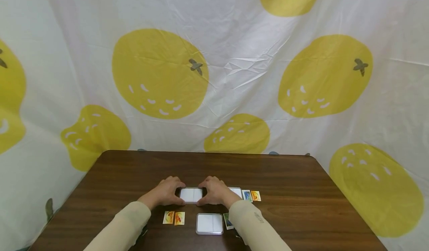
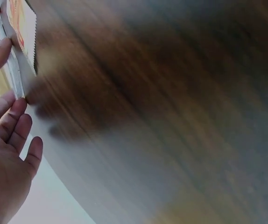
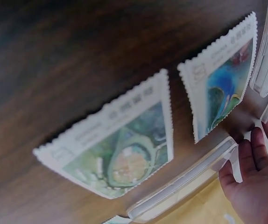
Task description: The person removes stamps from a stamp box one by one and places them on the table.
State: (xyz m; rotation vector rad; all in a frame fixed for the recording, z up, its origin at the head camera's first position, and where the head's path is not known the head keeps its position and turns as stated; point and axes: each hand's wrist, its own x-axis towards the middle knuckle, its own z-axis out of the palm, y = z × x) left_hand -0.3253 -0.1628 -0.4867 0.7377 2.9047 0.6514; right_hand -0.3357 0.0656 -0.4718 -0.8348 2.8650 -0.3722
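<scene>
My left hand (image 1: 166,192) and right hand (image 1: 214,192) grip a flat, clear-rimmed plastic case (image 1: 191,195) with a white inside from its two sides, thumbs at the near corners and fingers at the far ones. The left wrist view catches the thumb and fingertips along the case's edge (image 2: 14,74). A second such case (image 1: 209,224) lies closer to me. The third case (image 1: 235,192) is partly hidden behind the right hand. In the right wrist view, the right fingers are curled close to clear case edges.
Two orange postage stamps (image 1: 174,218) lie at the left. Right of the third case are a blue-green stamp (image 1: 247,196) and an orange one (image 1: 256,196). Another stamp (image 1: 228,221) is half covered by the right sleeve. A fruit-patterned cloth (image 1: 234,79) hangs behind the brown table (image 1: 285,176).
</scene>
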